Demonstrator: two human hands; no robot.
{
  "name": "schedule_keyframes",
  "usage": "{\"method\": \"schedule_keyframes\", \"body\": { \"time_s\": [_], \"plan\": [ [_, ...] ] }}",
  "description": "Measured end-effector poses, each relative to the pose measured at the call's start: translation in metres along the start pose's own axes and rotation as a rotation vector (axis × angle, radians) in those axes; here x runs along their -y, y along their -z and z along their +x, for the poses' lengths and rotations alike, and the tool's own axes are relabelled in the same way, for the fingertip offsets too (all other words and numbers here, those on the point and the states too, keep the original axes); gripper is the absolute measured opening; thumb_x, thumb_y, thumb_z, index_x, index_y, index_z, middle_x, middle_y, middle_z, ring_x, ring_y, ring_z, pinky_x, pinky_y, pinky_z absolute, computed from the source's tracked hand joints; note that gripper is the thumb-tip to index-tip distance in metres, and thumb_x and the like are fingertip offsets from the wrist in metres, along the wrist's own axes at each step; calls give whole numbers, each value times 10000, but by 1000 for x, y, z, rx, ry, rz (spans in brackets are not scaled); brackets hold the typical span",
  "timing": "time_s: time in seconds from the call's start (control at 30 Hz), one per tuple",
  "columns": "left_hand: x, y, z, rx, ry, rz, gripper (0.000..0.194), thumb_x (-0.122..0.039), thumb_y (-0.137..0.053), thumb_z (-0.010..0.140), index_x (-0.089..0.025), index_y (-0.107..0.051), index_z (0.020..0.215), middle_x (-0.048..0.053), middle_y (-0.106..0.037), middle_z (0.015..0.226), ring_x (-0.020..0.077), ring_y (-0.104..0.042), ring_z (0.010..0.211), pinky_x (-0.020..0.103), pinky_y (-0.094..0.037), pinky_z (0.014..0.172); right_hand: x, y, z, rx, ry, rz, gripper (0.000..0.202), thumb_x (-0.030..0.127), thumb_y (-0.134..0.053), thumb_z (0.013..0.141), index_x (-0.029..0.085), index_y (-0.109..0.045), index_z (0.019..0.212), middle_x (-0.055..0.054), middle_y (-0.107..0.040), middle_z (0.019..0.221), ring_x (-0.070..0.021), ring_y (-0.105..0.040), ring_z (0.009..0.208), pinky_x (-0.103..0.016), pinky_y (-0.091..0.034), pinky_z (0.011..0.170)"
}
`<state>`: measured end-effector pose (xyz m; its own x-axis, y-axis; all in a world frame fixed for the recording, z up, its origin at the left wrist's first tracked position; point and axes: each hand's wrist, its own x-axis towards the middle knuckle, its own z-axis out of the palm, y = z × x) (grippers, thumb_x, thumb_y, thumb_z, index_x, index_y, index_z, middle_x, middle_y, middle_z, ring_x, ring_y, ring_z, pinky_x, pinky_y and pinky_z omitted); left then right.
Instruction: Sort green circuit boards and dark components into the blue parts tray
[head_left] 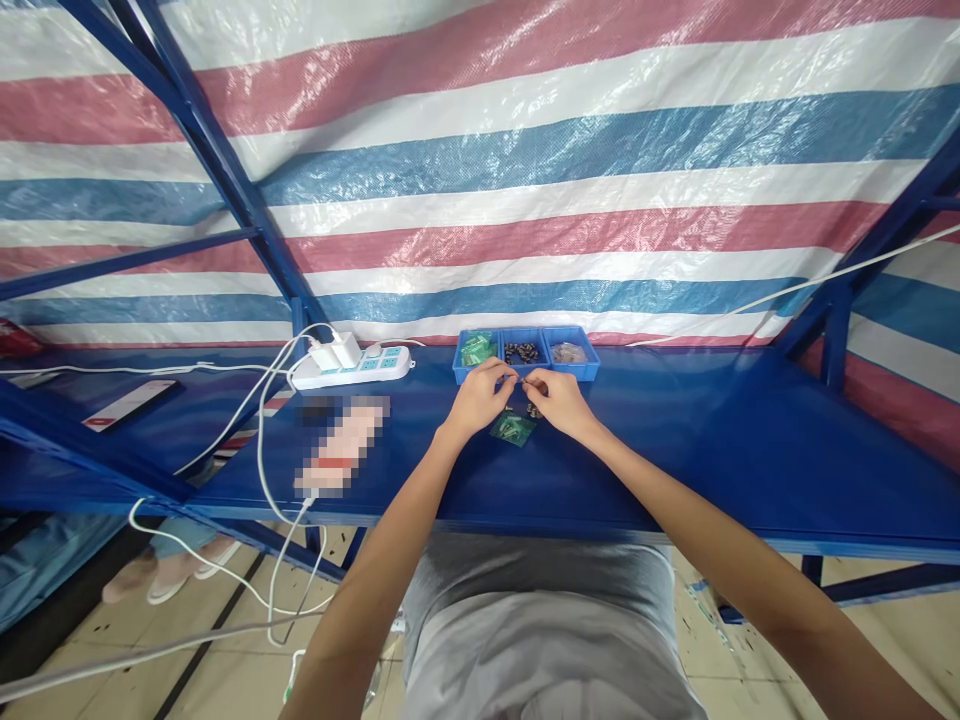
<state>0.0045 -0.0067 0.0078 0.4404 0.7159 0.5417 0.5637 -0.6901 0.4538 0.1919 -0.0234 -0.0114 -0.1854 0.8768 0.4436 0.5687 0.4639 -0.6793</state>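
At the middle of a long blue metal table [712, 440], the left hand [484, 393] and the right hand [559, 400] meet, their fingertips just beside each other. Both are narrowed to a pinch of thumb and fingers; whatever lies between the tips is too small to make out, so I cannot tell what either holds.

Under the right hand, partly hidden, lie some small dark and brass-coloured parts [533, 410]. Just left of these, on the near side of the hands, a flat green packet [513, 428] rests on the table.

On the far side stand three small blue plastic bins [585, 372] in a row, side by side: the left one holds green packets [478, 348], the middle one dark and brass-coloured pieces [523, 353], the right one pale, clear-looking packets [568, 353].

Well to the left, a white power strip with teal sockets [390, 362] carries white plugs [337, 350] and cables. Near it is a pinkish, blurred-out oblong [345, 440]. A red, white and blue striped plastic sheet [562, 180] hangs behind the table.
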Motion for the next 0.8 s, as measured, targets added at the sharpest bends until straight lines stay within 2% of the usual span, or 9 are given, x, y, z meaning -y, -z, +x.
{"method": "schedule_keyframes", "body": {
  "time_s": [0.13,0.3,0.47,0.57,0.67,0.8],
  "plan": [
    [2,0,-2,10,36,84,252,-268,-477,994,-181,-713,1018,73,-669,1077,195,-654,951,317,-520,873,-8,5,3,-18,5,-56,149,253,-559,914,204,-679,841,-35,-725,789,-198,-667,723,-299,-492,712],
    [5,-3,-3,31,72,120,257,-262,-492,983,-182,-702,1108,82,-679,1129,204,-661,956,320,-526,870,-16,16,25,-85,40,-316,165,256,-530,950,195,-683,936,-76,-712,847,-230,-644,783,-317,-453,720],
    [8,-2,-4,96,82,128,287,-249,-496,971,-211,-692,1177,66,-704,1038,196,-669,885,318,-527,850,-12,16,55,-140,-64,-471,258,259,-496,992,167,-645,1180,-167,-660,1165,-265,-647,894,-325,-436,717],
    [10,0,-4,149,75,136,259,-246,-513,952,-221,-718,1109,57,-704,983,185,-663,823,302,-528,796,-10,16,48,-159,-19,-468,336,253,-480,995,165,-587,1301,-188,-598,1266,-272,-640,916,-336,-448,731],
    [12,2,-4,210,73,142,225,-270,-562,921,-221,-725,1069,51,-703,912,188,-660,790,280,-514,714,-14,18,26,-132,58,-400,320,261,-456,998,189,-601,1275,-156,-623,1181,-268,-633,921,-344,-458,755],
    [13,3,-3,301,89,131,209,-321,-613,886,-227,-727,1034,31,-705,834,188,-658,754,271,-489,663,-21,16,7,-11,69,-251,204,228,-488,966,192,-686,1003,-74,-672,914,-206,-620,774,-317,-455,748]
  ]
}}
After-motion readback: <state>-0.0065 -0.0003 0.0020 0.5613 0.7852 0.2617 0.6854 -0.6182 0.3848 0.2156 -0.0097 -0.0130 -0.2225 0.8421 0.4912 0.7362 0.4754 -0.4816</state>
